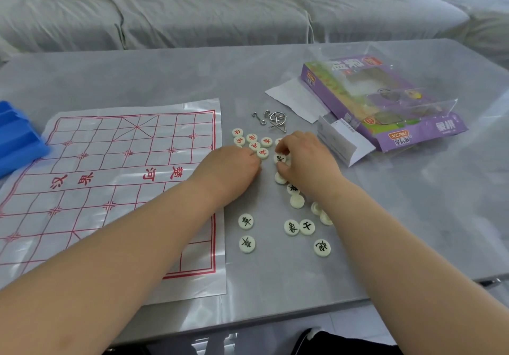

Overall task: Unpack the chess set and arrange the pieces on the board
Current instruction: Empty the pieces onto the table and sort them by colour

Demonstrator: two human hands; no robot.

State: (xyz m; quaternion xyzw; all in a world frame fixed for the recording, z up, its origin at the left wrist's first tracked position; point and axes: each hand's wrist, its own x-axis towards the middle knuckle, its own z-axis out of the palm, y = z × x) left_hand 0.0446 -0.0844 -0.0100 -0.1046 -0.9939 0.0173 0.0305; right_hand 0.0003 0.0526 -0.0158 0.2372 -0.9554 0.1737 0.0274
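Board (110, 178): thin glossy plastic sheet, creased, printed with a red grid; lies flat on the desk (413, 217) with no piece on it yet; the left forearm crosses its near right part, so a drag of that arm would likely slide or ruck it

Pieces (298, 227): small round cream discs, smooth and flat-faced, marked in red or black; all loose on the desk just right of the board, some face down; on so slick a top a nudge may send them skating

Left hand (234, 167): knuckles up, fingers curled under beside the red-marked ones; tips hidden, so I cannot tell whether its grip holds anything

Right hand (305, 159): grip clamped on one black-marked piece (280, 158), pinched between fingertips and thumb; so small and smooth a disc could slip; the wrist lies over others and may scatter them

Wire puzzles (271, 119): bent metal hooks and rings just beyond the pieces; could snag a sweeping finger

Box (399, 123): purple card with a clear plastic cover, flap open; light, easily knocked

Tray (19, 139): blue moulded plastic, ridged; seems to overlap the board's far left corner, hiding some points
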